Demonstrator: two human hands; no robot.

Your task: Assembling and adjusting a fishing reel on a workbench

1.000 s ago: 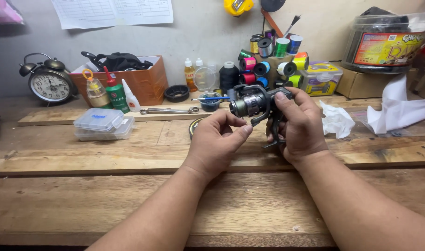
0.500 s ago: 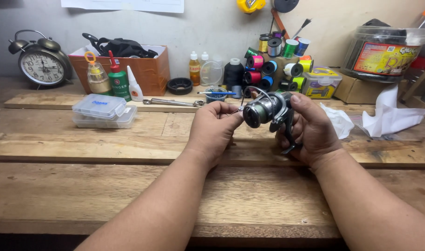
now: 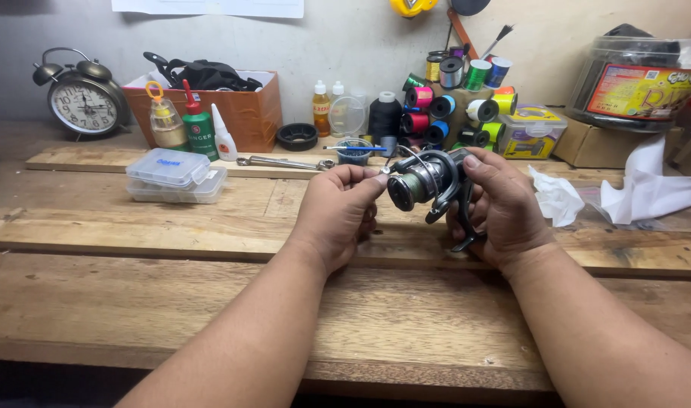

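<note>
We see the bench evenly lit from above and in front, fairly bright on the far wall [image 3: 345,53] and wooden planks [image 3: 171,295]. Shadows are soft, darkening the near edge and far left corner. Focus is sharp, without motion blur. Slight glare sits on the plastic tub [image 3: 632,83] at far right.
</note>
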